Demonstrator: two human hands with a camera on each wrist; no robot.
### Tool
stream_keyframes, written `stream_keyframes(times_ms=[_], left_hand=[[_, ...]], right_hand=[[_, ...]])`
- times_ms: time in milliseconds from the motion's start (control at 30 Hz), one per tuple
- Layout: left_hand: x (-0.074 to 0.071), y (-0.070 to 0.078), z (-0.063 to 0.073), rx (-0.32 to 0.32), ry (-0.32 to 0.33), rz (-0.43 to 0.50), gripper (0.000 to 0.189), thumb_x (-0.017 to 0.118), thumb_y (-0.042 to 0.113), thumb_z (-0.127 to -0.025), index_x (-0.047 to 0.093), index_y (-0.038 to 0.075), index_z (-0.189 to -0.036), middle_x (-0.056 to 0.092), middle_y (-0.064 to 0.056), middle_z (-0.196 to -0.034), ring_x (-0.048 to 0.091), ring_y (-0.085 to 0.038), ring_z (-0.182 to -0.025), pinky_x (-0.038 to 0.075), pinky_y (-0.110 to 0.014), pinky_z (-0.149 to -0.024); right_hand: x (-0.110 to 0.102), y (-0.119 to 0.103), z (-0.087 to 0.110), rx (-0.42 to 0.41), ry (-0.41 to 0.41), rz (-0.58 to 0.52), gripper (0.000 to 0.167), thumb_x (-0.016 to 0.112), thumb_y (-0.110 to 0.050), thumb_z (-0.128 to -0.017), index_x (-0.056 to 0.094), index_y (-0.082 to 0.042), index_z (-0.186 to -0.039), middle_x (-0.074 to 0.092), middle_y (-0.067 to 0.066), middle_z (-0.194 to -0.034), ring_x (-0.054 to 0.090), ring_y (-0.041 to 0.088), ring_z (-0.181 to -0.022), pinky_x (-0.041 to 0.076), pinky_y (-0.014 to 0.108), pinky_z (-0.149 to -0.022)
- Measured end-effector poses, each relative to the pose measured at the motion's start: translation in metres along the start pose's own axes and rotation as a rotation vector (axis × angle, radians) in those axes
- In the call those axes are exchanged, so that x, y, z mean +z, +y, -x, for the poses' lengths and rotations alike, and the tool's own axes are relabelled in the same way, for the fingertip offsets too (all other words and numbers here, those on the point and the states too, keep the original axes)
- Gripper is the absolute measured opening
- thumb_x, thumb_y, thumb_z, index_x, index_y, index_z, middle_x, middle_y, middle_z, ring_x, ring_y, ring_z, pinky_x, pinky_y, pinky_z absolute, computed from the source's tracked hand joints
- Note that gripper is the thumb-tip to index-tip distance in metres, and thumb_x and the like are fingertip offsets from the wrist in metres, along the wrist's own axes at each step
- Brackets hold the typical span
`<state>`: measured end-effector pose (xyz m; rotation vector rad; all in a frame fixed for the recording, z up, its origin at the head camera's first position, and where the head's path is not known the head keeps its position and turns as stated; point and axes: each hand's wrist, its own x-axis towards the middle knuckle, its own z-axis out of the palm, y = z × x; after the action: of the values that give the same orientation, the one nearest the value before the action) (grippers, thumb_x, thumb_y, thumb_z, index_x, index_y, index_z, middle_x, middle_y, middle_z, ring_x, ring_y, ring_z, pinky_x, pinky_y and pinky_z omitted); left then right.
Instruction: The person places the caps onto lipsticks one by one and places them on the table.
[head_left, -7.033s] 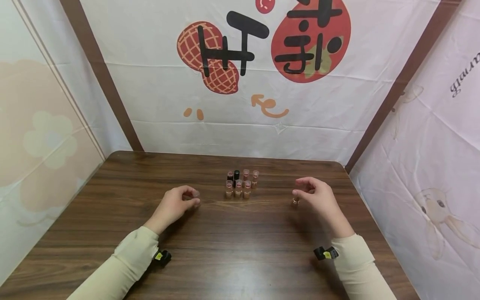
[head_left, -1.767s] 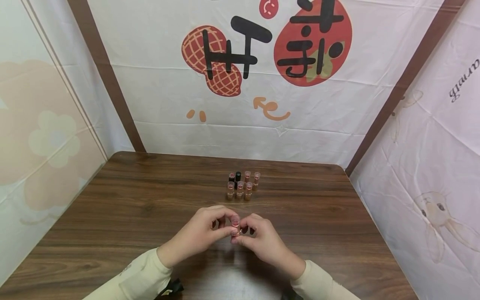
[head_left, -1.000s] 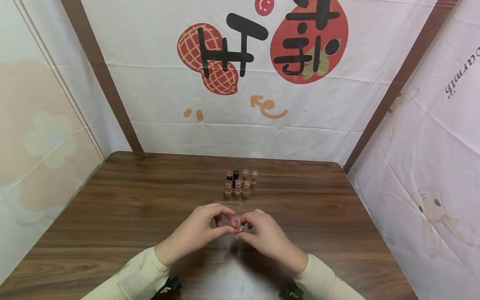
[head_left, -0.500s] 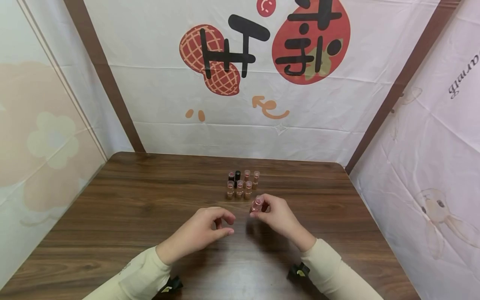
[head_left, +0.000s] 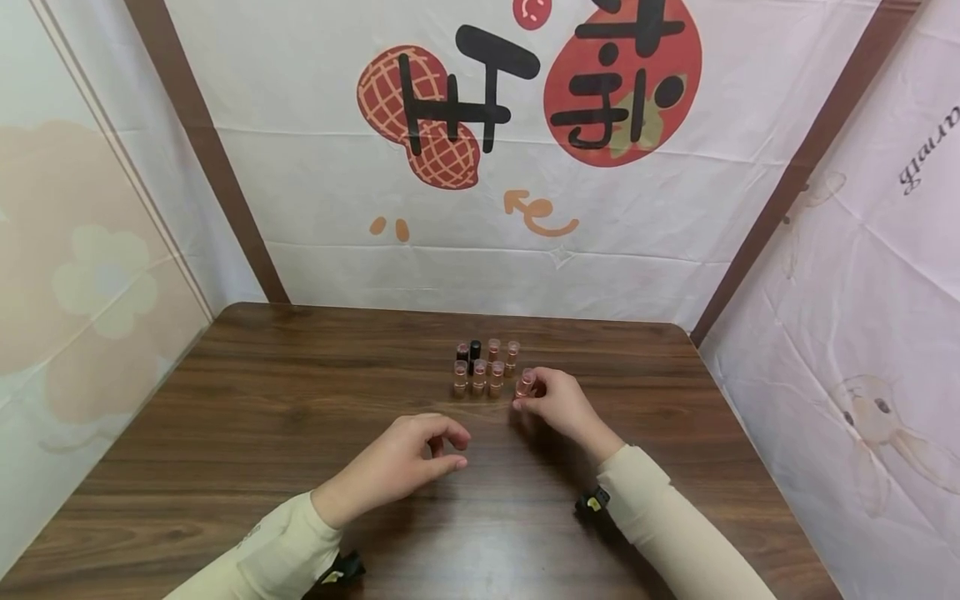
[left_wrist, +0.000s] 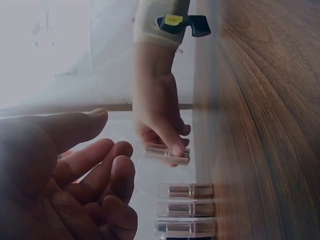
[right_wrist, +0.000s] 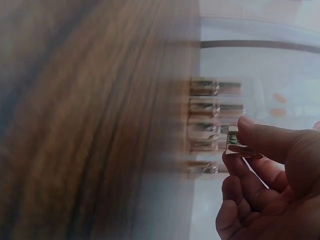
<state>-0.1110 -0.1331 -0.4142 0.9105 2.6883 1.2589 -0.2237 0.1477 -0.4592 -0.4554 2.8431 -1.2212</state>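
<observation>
My right hand [head_left: 561,403] pinches a lipstick [head_left: 524,384] with a clear cap and gold base between thumb and fingers. It is just right of the front row of standing lipsticks [head_left: 478,379]. In the left wrist view the held lipstick [left_wrist: 167,153] shows beside that row, farther from the wood than the others. Its gold base [right_wrist: 233,140] shows between thumb and finger in the right wrist view. My left hand [head_left: 405,458] holds nothing, thumb and fingers apart and loosely bent, nearer the front of the table. Behind the front row stand clear-capped lipsticks [head_left: 512,357] and a black tube [head_left: 475,352].
The brown wooden table [head_left: 337,358] carries the two-row cluster near its far edge. A white printed cloth [head_left: 322,208] hangs behind it, with more cloth at both sides. Each wrist wears a black camera mount [head_left: 592,503].
Both hands were together at the lipstick near the middle. The left let go and stayed there; the right carried the lipstick away and right, up to the end of the front row.
</observation>
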Motion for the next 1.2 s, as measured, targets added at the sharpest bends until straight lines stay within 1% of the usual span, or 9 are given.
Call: stream_keyframes(times_ms=[67, 300, 433, 533, 667, 733, 933, 1033, 1200], left_hand=[[0.001, -0.001, 0.0, 0.005, 0.004, -0.003, 0.016, 0.077, 0.029, -0.094, 0.072, 0.023, -0.107, 0.073, 0.008, -0.104, 0.058, -0.003, -0.081, 0.051, -0.024, -0.072], [0.003, -0.002, 0.001, -0.001, -0.006, 0.014, 0.016, 0.077, 0.028, -0.094, 0.072, 0.022, -0.108, 0.073, 0.005, -0.106, 0.059, -0.004, -0.082, 0.051, -0.025, -0.072], [0.004, -0.001, 0.001, 0.001, -0.01, 0.011, 0.016, 0.077, 0.029, -0.094, 0.072, 0.023, -0.108, 0.072, 0.009, -0.105, 0.059, -0.003, -0.083, 0.051, -0.025, -0.073], [0.004, -0.001, 0.0, 0.007, -0.007, 0.007, 0.015, 0.077, 0.026, -0.094, 0.072, 0.023, -0.107, 0.071, 0.011, -0.104, 0.059, -0.003, -0.083, 0.051, -0.025, -0.074], [0.005, -0.001, 0.0, 0.008, -0.007, 0.004, 0.016, 0.078, 0.022, -0.093, 0.072, 0.023, -0.107, 0.072, 0.009, -0.104, 0.06, -0.003, -0.083, 0.051, -0.025, -0.074], [0.005, -0.002, 0.0, 0.007, -0.01, 0.006, 0.016, 0.078, 0.023, -0.093, 0.072, 0.023, -0.107, 0.072, 0.008, -0.105, 0.06, -0.003, -0.083, 0.052, -0.027, -0.074], [0.012, -0.004, 0.001, -0.002, -0.051, 0.034, 0.017, 0.077, 0.026, -0.094, 0.071, 0.021, -0.109, 0.072, 0.004, -0.106, 0.06, -0.005, -0.083, 0.055, -0.033, -0.076], [0.015, -0.005, 0.002, 0.003, -0.067, 0.038, 0.017, 0.077, 0.026, -0.094, 0.071, 0.02, -0.11, 0.073, 0.001, -0.106, 0.06, -0.005, -0.082, 0.055, -0.031, -0.075], [0.018, -0.007, 0.002, 0.007, -0.06, 0.029, 0.017, 0.077, 0.026, -0.094, 0.071, 0.019, -0.109, 0.073, -0.001, -0.106, 0.06, -0.005, -0.081, 0.053, -0.028, -0.073]], right_hand=[[0.002, 0.003, -0.006, 0.013, -0.002, 0.021, 0.022, 0.087, -0.024, -0.084, 0.068, -0.019, -0.094, 0.069, -0.007, -0.089, 0.063, 0.013, -0.082, 0.052, 0.035, -0.074], [0.007, 0.009, -0.022, 0.045, -0.016, 0.065, 0.023, 0.087, -0.022, -0.084, 0.068, -0.016, -0.096, 0.068, -0.004, -0.088, 0.061, 0.014, -0.082, 0.051, 0.035, -0.074], [0.008, 0.01, -0.028, 0.05, -0.016, 0.083, 0.023, 0.088, -0.02, -0.082, 0.07, -0.014, -0.095, 0.069, -0.003, -0.087, 0.061, 0.014, -0.081, 0.052, 0.036, -0.076], [0.008, 0.012, -0.032, 0.062, -0.014, 0.1, 0.023, 0.088, -0.02, -0.081, 0.07, -0.014, -0.094, 0.069, -0.003, -0.086, 0.06, 0.014, -0.08, 0.051, 0.035, -0.076], [0.01, 0.014, -0.035, 0.084, -0.021, 0.112, 0.022, 0.088, -0.021, -0.082, 0.069, -0.015, -0.091, 0.068, -0.003, -0.084, 0.059, 0.015, -0.078, 0.05, 0.034, -0.074], [0.01, 0.014, -0.036, 0.088, -0.033, 0.113, 0.021, 0.088, -0.022, -0.082, 0.07, -0.015, -0.091, 0.067, -0.002, -0.083, 0.058, 0.015, -0.076, 0.049, 0.033, -0.071], [0.011, 0.012, -0.036, 0.104, -0.041, 0.139, 0.02, 0.087, -0.025, -0.083, 0.07, -0.016, -0.089, 0.067, -0.003, -0.08, 0.057, 0.016, -0.072, 0.047, 0.032, -0.066], [0.011, 0.01, -0.037, 0.112, -0.04, 0.143, 0.021, 0.088, -0.025, -0.083, 0.07, -0.016, -0.088, 0.066, -0.003, -0.079, 0.057, 0.016, -0.071, 0.047, 0.032, -0.065], [0.011, 0.007, -0.037, 0.113, -0.042, 0.147, 0.022, 0.088, -0.025, -0.082, 0.069, -0.015, -0.086, 0.066, -0.002, -0.08, 0.057, 0.017, -0.073, 0.047, 0.033, -0.068]])
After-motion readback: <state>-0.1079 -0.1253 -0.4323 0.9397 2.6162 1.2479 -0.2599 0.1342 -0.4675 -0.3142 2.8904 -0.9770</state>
